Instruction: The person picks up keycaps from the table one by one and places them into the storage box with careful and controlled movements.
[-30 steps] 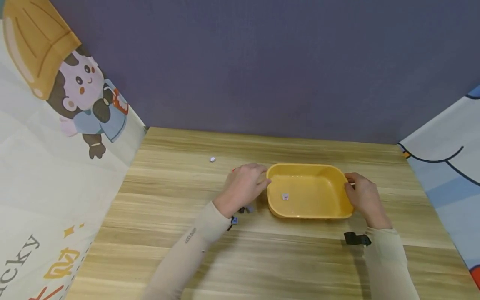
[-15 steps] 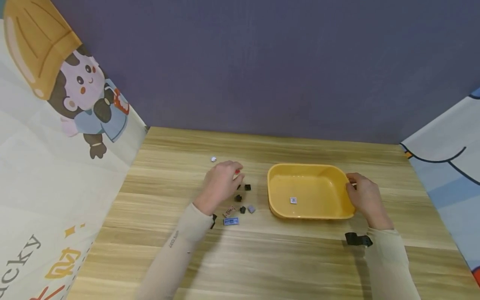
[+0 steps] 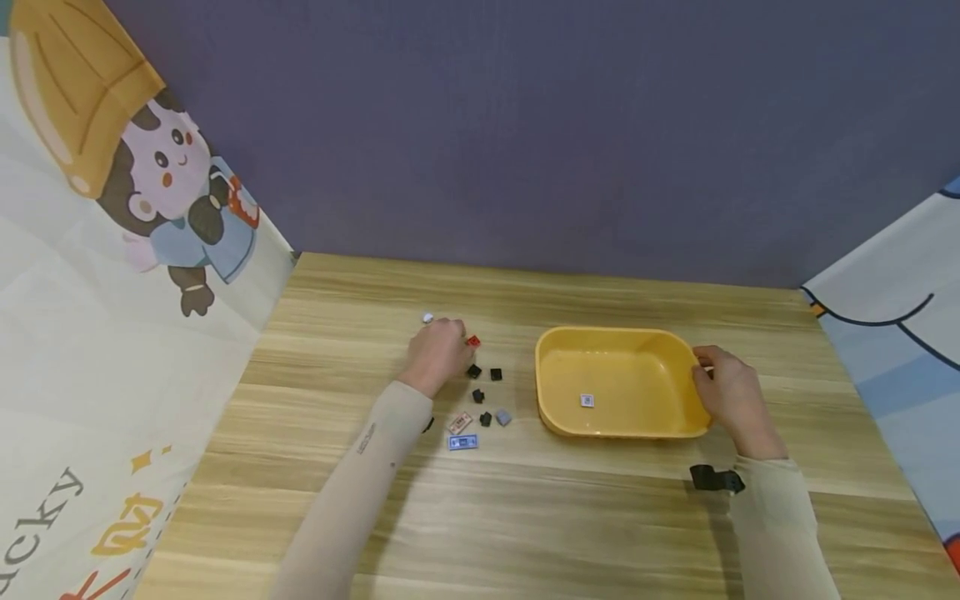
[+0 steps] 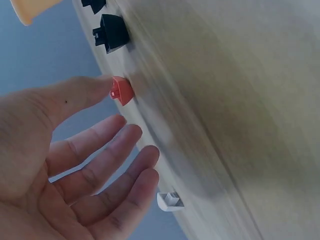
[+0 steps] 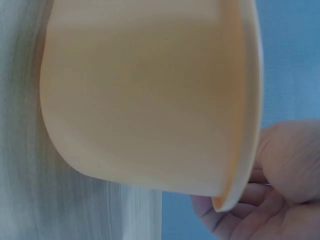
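Note:
My left hand (image 3: pixel 437 354) is over the left-middle of the table, its fingers spread loosely with nothing between them. In the left wrist view the thumb tip is at or just beside a small red plastic piece (image 4: pixel 122 90); whether they touch is hard to tell. A white piece (image 4: pixel 170 201) lies beyond the fingertips. My right hand (image 3: pixel 729 402) grips the right end rim of a yellow plastic tub (image 3: pixel 622 433), thumb inside and fingers outside. On the tub floor lies a small white printed piece (image 3: pixel 587 401).
Several small black pieces (image 3: pixel 496 374) are scattered between the left hand and the tub. Nearer the front lie a grey piece (image 3: pixel 503 417), a pinkish printed tile (image 3: pixel 460 423) and a blue printed tile (image 3: pixel 462 442). A dark wall (image 3: pixel 540 150) bounds the wooden table's back edge.
My left hand has left the tub's left rim and moved left to beside the red piece, uncovering the small pieces. The white piece in the tub shifted slightly right. The right hand stays put.

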Motion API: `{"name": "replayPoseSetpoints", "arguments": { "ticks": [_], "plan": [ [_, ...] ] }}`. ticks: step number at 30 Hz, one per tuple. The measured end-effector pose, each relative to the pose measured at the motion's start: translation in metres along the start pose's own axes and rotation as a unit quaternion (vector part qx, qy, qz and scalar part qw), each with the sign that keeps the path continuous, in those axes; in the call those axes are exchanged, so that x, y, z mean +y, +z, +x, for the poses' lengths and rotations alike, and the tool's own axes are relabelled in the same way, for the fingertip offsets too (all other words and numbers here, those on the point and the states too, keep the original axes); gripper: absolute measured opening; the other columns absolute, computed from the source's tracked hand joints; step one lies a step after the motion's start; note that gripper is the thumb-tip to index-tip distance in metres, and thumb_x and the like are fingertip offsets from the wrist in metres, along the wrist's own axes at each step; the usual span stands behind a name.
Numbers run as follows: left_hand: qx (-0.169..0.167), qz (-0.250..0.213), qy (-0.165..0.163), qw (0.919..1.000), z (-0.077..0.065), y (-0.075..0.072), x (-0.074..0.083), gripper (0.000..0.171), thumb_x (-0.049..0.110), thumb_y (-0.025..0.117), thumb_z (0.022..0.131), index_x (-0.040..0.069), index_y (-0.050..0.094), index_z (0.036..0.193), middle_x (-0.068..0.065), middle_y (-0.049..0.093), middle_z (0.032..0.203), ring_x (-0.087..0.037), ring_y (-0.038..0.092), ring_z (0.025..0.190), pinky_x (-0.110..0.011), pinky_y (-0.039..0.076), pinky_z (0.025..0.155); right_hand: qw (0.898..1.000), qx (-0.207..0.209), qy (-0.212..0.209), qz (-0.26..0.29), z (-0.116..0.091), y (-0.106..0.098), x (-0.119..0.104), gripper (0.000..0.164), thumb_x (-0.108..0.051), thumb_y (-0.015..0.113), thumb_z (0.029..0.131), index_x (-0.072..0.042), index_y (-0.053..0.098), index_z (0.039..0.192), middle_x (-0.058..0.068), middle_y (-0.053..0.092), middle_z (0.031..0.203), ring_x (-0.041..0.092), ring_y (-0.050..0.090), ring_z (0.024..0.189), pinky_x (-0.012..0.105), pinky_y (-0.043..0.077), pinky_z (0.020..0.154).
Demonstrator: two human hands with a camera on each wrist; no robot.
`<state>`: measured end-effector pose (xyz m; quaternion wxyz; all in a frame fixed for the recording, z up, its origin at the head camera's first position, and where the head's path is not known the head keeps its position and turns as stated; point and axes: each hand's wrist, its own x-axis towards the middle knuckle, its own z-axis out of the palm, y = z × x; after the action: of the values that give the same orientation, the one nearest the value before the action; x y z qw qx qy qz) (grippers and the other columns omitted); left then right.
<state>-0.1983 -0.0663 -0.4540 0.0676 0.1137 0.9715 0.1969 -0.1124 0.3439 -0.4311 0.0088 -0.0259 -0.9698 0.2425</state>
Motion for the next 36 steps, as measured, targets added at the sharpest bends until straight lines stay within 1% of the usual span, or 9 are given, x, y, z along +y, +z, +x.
{"name": "replayPoseSetpoints", "arguments": {
  "ticks": [3,6,10,19,24,27,30,32,36],
  "plan": [
    [-0.011,0.003,-0.006,0.9999,0.006,0.003,0.0,0.016,0.015,0.072,0.087,0.01,0.062,0.077,-0.004,0.058,0.074,-0.016,0.052,0.06,-0.024,0.045,0.045,1.0,0.003,-0.003,0.001,0.0,0.0,0.001,0.035,-0.003,0.051,0.1,0.017,0.051,0.129,0.038,0.058,0.114,0.049,0.061,0.096,0.059,0.054,0.077],
    [-0.022,0.004,-0.011,0.9997,0.01,0.004,0.001,0.023,0.018,0.073,0.088,0.013,0.058,0.072,-0.003,0.058,0.072,-0.014,0.051,0.058,-0.023,0.043,0.044,1.0,0.003,-0.003,0.001,-0.001,-0.001,0.0,0.035,-0.003,0.05,0.1,0.017,0.051,0.129,0.038,0.059,0.115,0.049,0.061,0.096,0.059,0.053,0.078],
    [-0.027,0.009,-0.016,0.9995,0.011,0.003,0.002,0.024,0.02,0.074,0.089,0.013,0.058,0.074,-0.004,0.058,0.074,-0.015,0.051,0.059,-0.024,0.044,0.045,1.0,0.001,-0.004,-0.001,-0.001,-0.002,-0.002,0.036,-0.004,0.05,0.1,0.017,0.05,0.129,0.039,0.058,0.115,0.05,0.06,0.098,0.06,0.053,0.079],
    [-0.031,0.003,-0.025,0.9992,0.011,0.002,0.005,0.019,0.017,0.073,0.089,0.011,0.06,0.078,-0.005,0.058,0.076,-0.017,0.054,0.06,-0.026,0.047,0.046,1.0,-0.008,0.009,0.001,0.0,-0.002,-0.001,0.036,-0.006,0.049,0.101,0.016,0.05,0.13,0.038,0.058,0.117,0.049,0.06,0.098,0.059,0.053,0.078],
    [-0.03,0.002,-0.03,0.9991,0.011,-0.003,0.004,0.019,0.025,0.07,0.095,0.009,0.063,0.087,-0.004,0.06,0.073,-0.018,0.054,0.061,-0.027,0.047,0.048,1.0,-0.008,0.014,0.002,0.0,-0.001,-0.001,0.036,-0.006,0.049,0.101,0.016,0.05,0.13,0.038,0.058,0.117,0.049,0.06,0.098,0.058,0.053,0.078],
    [-0.017,0.0,-0.02,0.9997,0.008,-0.009,0.007,0.023,0.029,0.07,0.095,0.007,0.067,0.093,-0.004,0.062,0.077,-0.019,0.055,0.063,-0.028,0.048,0.05,1.0,-0.007,0.016,0.003,0.0,-0.001,-0.001,0.036,-0.006,0.049,0.101,0.016,0.05,0.13,0.038,0.058,0.116,0.048,0.06,0.097,0.058,0.054,0.078],
    [-0.004,0.001,-0.004,1.0,0.004,-0.017,0.012,0.023,0.029,0.072,0.094,0.006,0.07,0.099,-0.004,0.065,0.083,-0.018,0.056,0.062,-0.028,0.048,0.052,1.0,-0.01,0.016,0.002,0.0,-0.001,-0.001,0.037,-0.006,0.049,0.101,0.016,0.05,0.13,0.038,0.058,0.116,0.048,0.06,0.097,0.058,0.053,0.077],
    [0.002,0.002,0.011,0.9999,0.001,-0.022,0.019,0.022,0.027,0.072,0.094,0.006,0.071,0.102,-0.004,0.067,0.087,-0.016,0.055,0.058,-0.028,0.048,0.052,1.0,-0.01,0.014,0.003,0.0,-0.002,-0.001,0.037,-0.006,0.049,0.101,0.016,0.05,0.13,0.038,0.058,0.116,0.049,0.06,0.097,0.058,0.053,0.077],
    [0.017,0.006,0.054,0.9984,-0.004,-0.034,0.036,0.019,0.024,0.071,0.095,0.007,0.073,0.101,-0.002,0.068,0.085,-0.012,0.052,0.052,-0.026,0.044,0.047,1.0,-0.007,0.009,0.003,0.0,-0.002,-0.001,0.036,-0.006,0.049,0.1,0.016,0.05,0.13,0.038,0.058,0.116,0.049,0.061,0.097,0.059,0.053,0.078]
  ]
}}
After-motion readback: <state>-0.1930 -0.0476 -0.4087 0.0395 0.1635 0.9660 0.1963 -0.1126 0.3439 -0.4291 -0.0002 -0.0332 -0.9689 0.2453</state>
